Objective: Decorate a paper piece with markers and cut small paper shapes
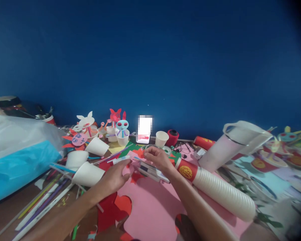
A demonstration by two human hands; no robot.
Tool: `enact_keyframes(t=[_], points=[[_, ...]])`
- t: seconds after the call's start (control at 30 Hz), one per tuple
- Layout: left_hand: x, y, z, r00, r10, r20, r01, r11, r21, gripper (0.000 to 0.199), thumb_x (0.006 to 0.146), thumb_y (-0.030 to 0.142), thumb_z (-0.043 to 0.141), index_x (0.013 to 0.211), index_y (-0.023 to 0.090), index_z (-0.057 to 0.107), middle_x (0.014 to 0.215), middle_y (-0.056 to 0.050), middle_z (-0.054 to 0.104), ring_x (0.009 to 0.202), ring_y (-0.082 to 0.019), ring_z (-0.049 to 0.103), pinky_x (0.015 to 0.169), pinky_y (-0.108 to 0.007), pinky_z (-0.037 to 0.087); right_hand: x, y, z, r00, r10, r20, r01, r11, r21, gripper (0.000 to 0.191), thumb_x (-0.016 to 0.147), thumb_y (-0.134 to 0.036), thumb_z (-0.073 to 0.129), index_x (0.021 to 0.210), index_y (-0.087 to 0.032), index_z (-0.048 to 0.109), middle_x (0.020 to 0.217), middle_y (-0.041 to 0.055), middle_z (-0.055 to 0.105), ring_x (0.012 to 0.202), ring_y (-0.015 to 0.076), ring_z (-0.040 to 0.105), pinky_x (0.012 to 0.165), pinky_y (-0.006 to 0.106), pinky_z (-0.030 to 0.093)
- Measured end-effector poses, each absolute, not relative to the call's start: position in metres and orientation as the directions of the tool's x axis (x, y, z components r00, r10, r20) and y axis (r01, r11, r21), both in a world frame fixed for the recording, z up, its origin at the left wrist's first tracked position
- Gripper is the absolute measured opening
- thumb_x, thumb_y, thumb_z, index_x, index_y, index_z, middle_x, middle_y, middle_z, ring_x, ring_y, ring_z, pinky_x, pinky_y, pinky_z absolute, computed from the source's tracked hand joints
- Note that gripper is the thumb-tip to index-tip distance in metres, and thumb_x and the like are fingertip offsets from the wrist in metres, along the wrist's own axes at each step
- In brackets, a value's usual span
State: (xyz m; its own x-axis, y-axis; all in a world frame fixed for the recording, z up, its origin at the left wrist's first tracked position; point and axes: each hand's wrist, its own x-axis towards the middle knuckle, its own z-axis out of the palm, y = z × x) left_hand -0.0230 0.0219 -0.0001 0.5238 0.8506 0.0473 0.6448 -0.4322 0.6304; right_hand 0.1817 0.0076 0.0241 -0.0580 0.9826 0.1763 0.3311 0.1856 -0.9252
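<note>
Over the pink paper (153, 204) in the middle of the table, my left hand (119, 174) reaches in from the left. Its thumb and fingers are apart, with a small red piece near the fingertips. To its right is my right hand (157, 159), its fingers curled above several markers (153, 172). Whether its fingertips pinch anything is too small to tell. The markers lie below and beside this hand. A light, capped pen (120, 159) lies just behind my left hand. Red paper scraps (137, 177) are between the hands.
White paper cups (89, 174) lie at left beside straws and a blue-and-white bag (17, 154). Paper-animal cups (122, 134) stand behind. A long cup stack (223, 192) and a white pitcher (230, 147) are at right. A bright phone (144, 130) faces me.
</note>
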Motion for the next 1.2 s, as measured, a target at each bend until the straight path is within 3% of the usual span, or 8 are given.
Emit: enact_keyframes(t=[0.13,0.27,0.4,0.57,0.67,0.8,1.03,1.2], points=[[-0.031,0.019,0.006,0.604,0.790,0.103,0.663,-0.571,0.484,0.042,0.077,0.038,0.044,0.115,0.023,0.051,0.120,-0.010,0.053,0.104,-0.025,0.052,0.084,-0.035,0.041,0.181,0.004,0.032,-0.079,0.977,0.198,0.255,0.211,-0.943,0.013,0.077,-0.028,0.051,0.075,-0.016,0.056,0.067,-0.0008,0.058,0.059,0.0098,0.052,0.057,0.021,0.041],[-0.031,0.016,0.028,0.566,0.805,0.176,0.690,-0.580,0.434,0.035,0.078,0.033,0.043,0.110,0.028,0.057,0.123,-0.007,0.051,0.107,-0.026,0.050,0.087,-0.036,0.039,0.184,-0.002,0.044,-0.117,0.967,0.225,0.257,0.248,-0.934,0.009,0.076,-0.023,0.053,0.074,-0.017,0.059,0.069,-0.0011,0.059,0.065,0.0107,0.054,0.062,0.022,0.041],[-0.024,0.015,0.056,0.512,0.823,0.244,0.518,-0.523,0.677,0.026,0.078,0.031,0.044,0.089,0.021,0.066,0.097,-0.005,0.064,0.092,-0.021,0.056,0.082,-0.029,0.041,0.183,-0.009,0.057,-0.169,0.947,0.273,0.351,0.317,-0.881,0.010,0.078,-0.019,0.050,0.075,-0.017,0.060,0.072,-0.0006,0.061,0.069,0.0120,0.055,0.064,0.022,0.041],[-0.018,0.013,0.063,0.433,0.902,-0.007,0.261,-0.117,0.958,0.028,0.072,0.038,0.054,0.087,0.018,0.064,0.071,-0.002,0.063,0.056,-0.011,0.051,0.051,-0.021,0.039,0.173,-0.016,0.063,-0.232,0.903,0.361,0.465,0.429,-0.775,0.013,0.078,-0.014,0.049,0.076,-0.018,0.061,0.073,-0.0004,0.062,0.070,0.0123,0.056,0.066,0.022,0.041],[-0.014,0.013,0.055,0.450,0.889,-0.086,0.162,0.013,0.987,0.025,0.067,0.036,0.060,0.081,0.016,0.063,0.061,0.001,0.058,0.049,-0.008,0.044,0.046,-0.019,0.035,0.166,-0.018,0.061,-0.284,0.868,0.408,0.508,0.497,-0.704,0.014,0.077,-0.012,0.050,0.075,-0.018,0.062,0.072,-0.0003,0.063,0.068,0.0120,0.056,0.066,0.023,0.040],[-0.012,0.015,0.049,0.450,0.891,-0.067,0.128,0.010,0.992,0.020,0.067,0.034,0.061,0.067,0.015,0.059,0.053,0.004,0.050,0.047,-0.007,0.042,0.045,-0.019,0.033,0.164,-0.017,0.059,-0.316,0.849,0.424,0.516,0.529,-0.674,0.014,0.078,-0.013,0.050,0.079,-0.019,0.063,0.073,0.0002,0.064,0.067,0.0123,0.056,0.066,0.023,0.040],[-0.021,0.023,0.056,0.207,0.978,-0.011,-0.087,0.030,0.996,0.019,0.066,0.031,0.063,0.075,0.015,0.059,0.056,0.003,0.053,0.048,-0.008,0.046,0.046,-0.019,0.035,0.183,-0.009,0.056,-0.051,0.931,0.362,0.575,0.323,-0.752,0.017,0.080,-0.022,0.046,0.086,-0.021,0.062,0.081,0.0007,0.065,0.074,0.0152,0.058,0.064,0.024,0.041],[-0.024,0.026,0.062,0.161,0.987,-0.001,-0.207,0.035,0.978,0.018,0.064,0.027,0.064,0.077,0.016,0.057,0.055,0.003,0.054,0.047,-0.008,0.048,0.045,-0.019,0.036,0.192,-0.003,0.048,0.009,0.908,0.418,0.784,0.253,-0.567,0.018,0.080,-0.020,0.045,0.085,-0.022,0.062,0.080,0.0010,0.065,0.077,0.0167,0.057,0.067,0.026,0.037]])
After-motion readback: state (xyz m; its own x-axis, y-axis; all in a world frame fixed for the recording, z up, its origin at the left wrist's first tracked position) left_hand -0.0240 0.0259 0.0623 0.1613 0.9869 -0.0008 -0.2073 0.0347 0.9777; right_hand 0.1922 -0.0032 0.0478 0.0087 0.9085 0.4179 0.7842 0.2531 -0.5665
